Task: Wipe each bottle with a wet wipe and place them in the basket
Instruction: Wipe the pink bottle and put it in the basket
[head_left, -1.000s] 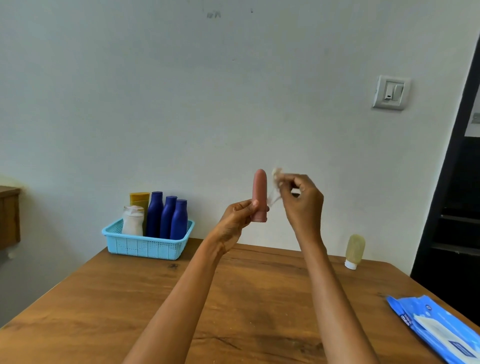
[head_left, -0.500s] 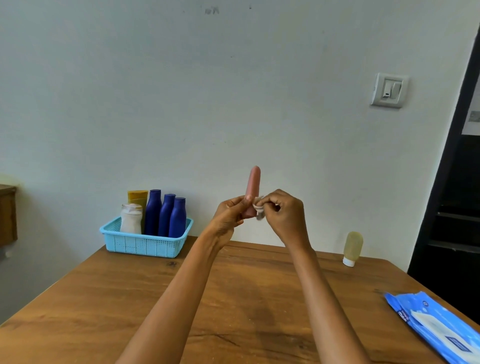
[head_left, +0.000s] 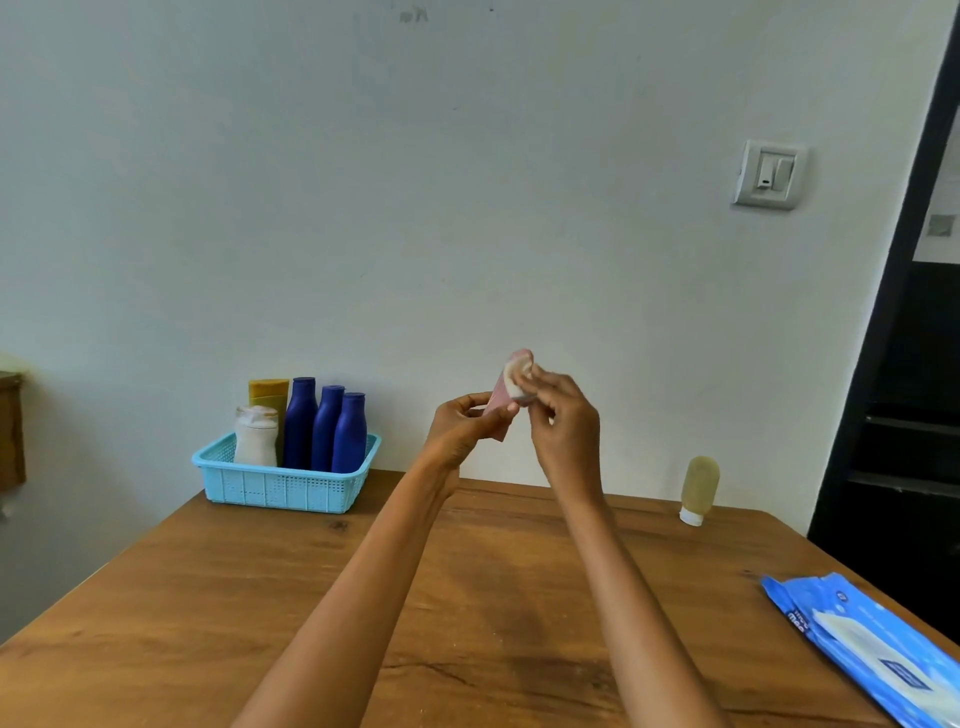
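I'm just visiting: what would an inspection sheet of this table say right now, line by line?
Surface: wooden table, grain visible.
Job's things: pink bottle held up in the air; wet wipe pressed on its top. Blue basket at the far left holds three dark blue bottles, a yellow bottle and a white bottle. Pale yellow bottle stands cap-down at the far right, outside the basket.
Clutter: blue wipes pack at the near right edge.
Hands: left hand grips the pink bottle; right hand holds the wipe.
Cables: nothing seen.
Surroundings: pale wall, wall switch, dark doorway at right.
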